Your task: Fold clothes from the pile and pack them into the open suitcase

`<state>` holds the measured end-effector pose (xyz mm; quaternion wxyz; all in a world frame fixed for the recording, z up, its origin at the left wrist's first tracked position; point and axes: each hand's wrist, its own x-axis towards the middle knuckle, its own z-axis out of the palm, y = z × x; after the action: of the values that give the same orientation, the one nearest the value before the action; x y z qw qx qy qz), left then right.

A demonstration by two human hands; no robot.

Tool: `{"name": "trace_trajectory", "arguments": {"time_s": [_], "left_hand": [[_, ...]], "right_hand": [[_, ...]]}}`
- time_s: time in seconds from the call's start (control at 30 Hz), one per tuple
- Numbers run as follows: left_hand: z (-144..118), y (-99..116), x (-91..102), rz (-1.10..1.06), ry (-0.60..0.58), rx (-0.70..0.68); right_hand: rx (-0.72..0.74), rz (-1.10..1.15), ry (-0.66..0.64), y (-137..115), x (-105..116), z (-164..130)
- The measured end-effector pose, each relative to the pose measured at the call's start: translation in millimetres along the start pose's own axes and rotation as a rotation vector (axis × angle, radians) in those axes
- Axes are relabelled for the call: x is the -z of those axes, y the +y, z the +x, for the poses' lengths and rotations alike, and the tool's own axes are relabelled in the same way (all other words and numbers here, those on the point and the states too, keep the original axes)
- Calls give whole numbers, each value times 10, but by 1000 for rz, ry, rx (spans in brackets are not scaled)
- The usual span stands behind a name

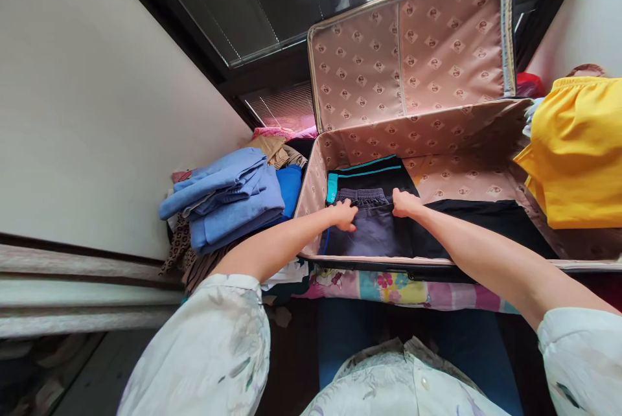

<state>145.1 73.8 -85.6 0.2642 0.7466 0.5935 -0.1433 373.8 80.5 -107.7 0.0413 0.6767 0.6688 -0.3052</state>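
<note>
A pair of dark grey shorts (374, 231) with a gathered elastic waistband lies folded in the left part of the open suitcase (359, 263). My left hand (344, 215) rests at the left side of the shorts, just below the waistband, its fingers curled on the fabric. On the opposite side, my right hand (405, 202) pinches the cloth near the waistband's right end. Beneath and behind them is a black garment with turquoise trim (364, 171). Black folded clothing (486, 221) spreads along the suitcase floor to the right, partly behind my right forearm.
The patterned pink-lined lid (413, 46) stands raised against the window. Folded blue clothes (233, 202) are piled left of the suitcase. Yellow shorts (578, 150) lie over its right end. A colourful patterned cloth (379, 288) shows under the front edge.
</note>
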Motion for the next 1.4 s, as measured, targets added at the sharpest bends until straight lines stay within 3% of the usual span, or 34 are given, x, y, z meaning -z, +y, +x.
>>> {"name": "trace_trajectory", "arguments": {"time_s": [0.1, 0.2, 0.37, 0.5, 0.7, 0.83, 0.9, 0.97, 1.07, 1.2, 1.3, 1.4], "left_hand": [[405, -21, 146, 57, 69, 256], [749, -89, 286, 51, 189, 415], [1109, -252, 457, 72, 308, 388], [1309, -440, 574, 64, 279, 315], [1592, -546, 595, 45, 323, 335], [1629, -439, 521, 67, 493, 446], [1600, -327, 489, 113, 624, 384], [1563, -181, 438, 136, 705, 235], [1513, 22, 261, 122, 659, 40], [1471, 48, -93, 126, 426, 52], [1449, -58, -228, 165, 383, 99], [1363, -134, -212, 216, 360, 118]], "right_hand": [[101, -87, 115, 15, -12, 36], [21, 6, 112, 119, 28, 186], [-226, 131, 164, 605, 430, 548], [-324, 112, 169, 831, 658, 792], [-246, 86, 185, 430, 313, 1145], [-232, 82, 262, 471, 245, 1221], [-242, 66, 335, 543, 305, 1212], [-220, 52, 411, 538, 363, 1184], [-9, -16, 493, 395, 306, 1127], [321, -192, 334, 299, -91, 1050], [355, -252, 224, 363, -340, 1024], [341, -249, 156, 384, -313, 1012]]}}
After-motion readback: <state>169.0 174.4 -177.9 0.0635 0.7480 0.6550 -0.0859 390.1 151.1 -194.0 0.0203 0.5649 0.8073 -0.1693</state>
